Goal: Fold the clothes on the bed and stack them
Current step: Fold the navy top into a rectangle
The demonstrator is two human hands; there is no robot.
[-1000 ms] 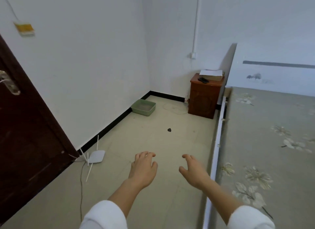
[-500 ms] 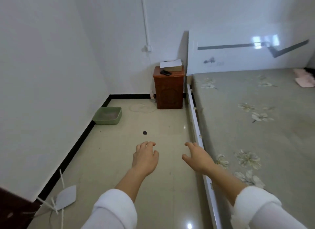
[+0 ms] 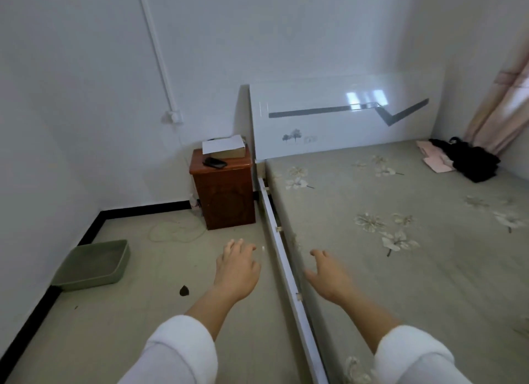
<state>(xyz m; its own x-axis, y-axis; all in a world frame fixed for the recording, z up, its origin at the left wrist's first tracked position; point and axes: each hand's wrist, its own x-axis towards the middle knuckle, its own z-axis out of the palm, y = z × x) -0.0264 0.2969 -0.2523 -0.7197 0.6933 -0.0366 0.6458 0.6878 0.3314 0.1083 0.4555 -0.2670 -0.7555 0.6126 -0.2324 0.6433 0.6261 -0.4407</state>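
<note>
While the clothes are lying far off at the head corner of the bed [image 3: 400, 269], both hands are hovering empty near its closer side. The left hand [image 3: 236, 272] is hanging over the floor, fingers spread and holding nothing. The right hand [image 3: 329, 277] is reaching over the mattress edge, just past the white side rail [image 3: 286, 269], also loosely open and gripping nothing. A black garment [image 3: 472, 161] is lying bunched beside the curtain [image 3: 503, 103], touching a pink garment [image 3: 435, 160] spread flat next to it. A wooden nightstand [image 3: 226, 194] is standing by the headboard [image 3: 343, 117], and a green tray [image 3: 91, 265] is sitting against the wall.
</note>
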